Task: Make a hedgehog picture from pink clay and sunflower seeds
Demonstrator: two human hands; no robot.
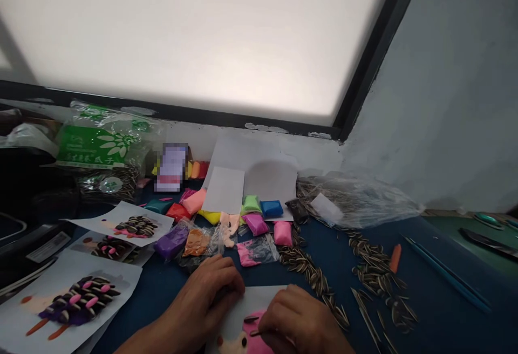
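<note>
In the head view, a white sheet of paper lies at the bottom centre, partly covered by my hands. It bears a pink clay patch beside a pale clay face with a dark eye and a brown nose. My right hand is closed in a pinch on a sunflower seed, its tip at the pink clay. Another sunflower seed is on the clay just above. My left hand rests over the sheet's left edge, fingers curled; their tips are hidden.
Finished-looking seed hedgehog pictures lie at left. Several coloured clay packets spread behind my hands. Loose sunflower seeds trail at right, near tweezers, an orange clay stick and a blue tool. Seed bags stand along the wall.
</note>
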